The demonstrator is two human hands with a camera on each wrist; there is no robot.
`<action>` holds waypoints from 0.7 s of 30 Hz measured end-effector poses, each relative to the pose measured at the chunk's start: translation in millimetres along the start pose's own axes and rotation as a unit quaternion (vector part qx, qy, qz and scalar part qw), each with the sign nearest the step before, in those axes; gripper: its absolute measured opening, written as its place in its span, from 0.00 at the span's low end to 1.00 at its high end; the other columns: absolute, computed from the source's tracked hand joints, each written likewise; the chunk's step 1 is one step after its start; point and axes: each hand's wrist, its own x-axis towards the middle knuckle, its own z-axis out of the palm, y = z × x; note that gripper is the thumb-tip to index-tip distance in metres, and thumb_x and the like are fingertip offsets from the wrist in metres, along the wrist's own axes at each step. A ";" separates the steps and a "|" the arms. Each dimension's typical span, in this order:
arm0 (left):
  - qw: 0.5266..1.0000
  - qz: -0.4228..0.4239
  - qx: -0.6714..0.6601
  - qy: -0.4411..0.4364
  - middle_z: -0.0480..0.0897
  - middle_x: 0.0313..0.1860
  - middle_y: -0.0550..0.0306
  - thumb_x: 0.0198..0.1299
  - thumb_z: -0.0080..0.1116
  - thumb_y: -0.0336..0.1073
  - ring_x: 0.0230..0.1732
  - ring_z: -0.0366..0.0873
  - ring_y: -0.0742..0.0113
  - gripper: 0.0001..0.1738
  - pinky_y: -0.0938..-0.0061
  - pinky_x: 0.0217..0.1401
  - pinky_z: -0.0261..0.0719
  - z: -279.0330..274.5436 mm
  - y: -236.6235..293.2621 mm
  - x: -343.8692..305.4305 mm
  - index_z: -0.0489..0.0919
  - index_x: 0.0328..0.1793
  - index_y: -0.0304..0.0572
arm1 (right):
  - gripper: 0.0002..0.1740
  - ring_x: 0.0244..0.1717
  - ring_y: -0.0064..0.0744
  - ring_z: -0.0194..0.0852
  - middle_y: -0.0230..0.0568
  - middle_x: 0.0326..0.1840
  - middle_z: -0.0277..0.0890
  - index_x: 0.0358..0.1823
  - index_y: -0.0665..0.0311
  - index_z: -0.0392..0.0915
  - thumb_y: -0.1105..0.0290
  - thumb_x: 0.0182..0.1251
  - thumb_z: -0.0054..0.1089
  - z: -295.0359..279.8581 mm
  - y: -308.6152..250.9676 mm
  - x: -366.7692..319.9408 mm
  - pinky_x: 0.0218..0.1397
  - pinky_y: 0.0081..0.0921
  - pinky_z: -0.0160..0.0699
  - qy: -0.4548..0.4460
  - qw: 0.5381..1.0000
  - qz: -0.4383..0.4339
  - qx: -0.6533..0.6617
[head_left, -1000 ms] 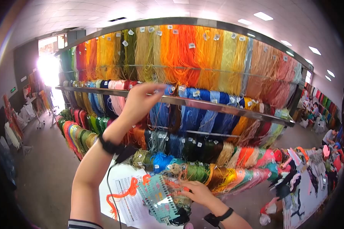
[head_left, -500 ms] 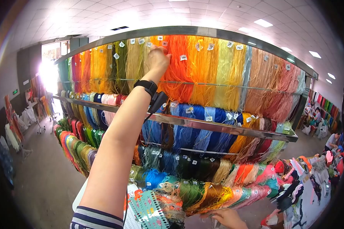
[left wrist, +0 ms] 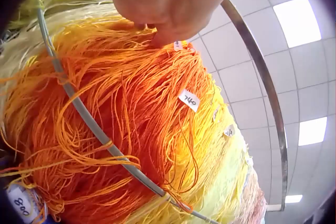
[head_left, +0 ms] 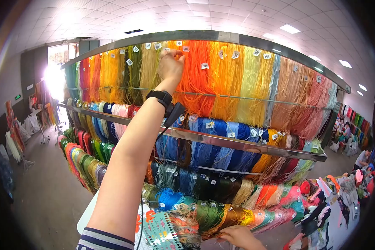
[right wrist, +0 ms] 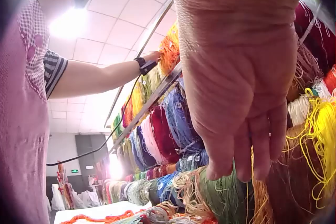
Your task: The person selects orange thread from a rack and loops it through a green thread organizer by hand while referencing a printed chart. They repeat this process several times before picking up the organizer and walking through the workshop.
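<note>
The left hand (head_left: pixel 171 68) was raised to the upper row of the rack, its fingers bent and pinching strands of orange thread (head_left: pixel 196 83) near the top. That thread hung below the curved top bar (head_left: pixel 196 35), between tan and yellow skeins; one paper tag (left wrist: pixel 189 99) (legible in the left wrist view) read 740. Blue skeins (head_left: pixel 208 154) hung behind and below the middle metal bar (head_left: pixel 221 138). The right hand (head_left: pixel 241 237) was held low, fingers extended and relaxed, close to a brown skein (head_left: pixel 231 216); contact could not be confirmed. A teal punched card (head_left: pixel 160 231) lay over the white table (head_left: pixel 85 218), left of the right hand.
</note>
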 end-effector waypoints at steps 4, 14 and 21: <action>0.999 0.021 0.026 -0.002 0.80 0.52 0.57 0.56 0.64 0.47 0.47 0.82 0.55 0.11 0.59 0.47 0.79 5.4 -1.6 2.8 0.86 0.41 0.55 | 0.14 0.43 0.48 0.80 0.47 0.39 0.82 0.44 0.62 0.82 0.63 0.61 0.61 -5.8 -8.4 2.2 0.46 0.38 0.78 0.008 1.000 -0.005 0.012; 0.996 0.077 -0.043 -0.027 0.85 0.43 0.58 0.56 0.62 0.44 0.45 0.83 0.57 0.09 0.63 0.49 0.79 -24.3 -26.9 10.8 0.88 0.37 0.53 | 0.17 0.42 0.48 0.81 0.43 0.40 0.83 0.47 0.57 0.83 0.56 0.63 0.61 -16.4 3.8 13.4 0.45 0.37 0.80 -0.019 0.999 -0.011 -0.037; 0.891 -0.145 -0.369 -0.224 0.85 0.33 0.56 0.57 0.60 0.37 0.37 0.84 0.66 0.18 0.71 0.34 0.76 -21.9 -30.9 27.6 0.80 0.56 0.54 | 0.16 0.41 0.49 0.81 0.45 0.38 0.82 0.47 0.59 0.81 0.58 0.64 0.59 -25.8 -7.4 33.4 0.45 0.40 0.79 -0.001 0.998 -0.060 -0.034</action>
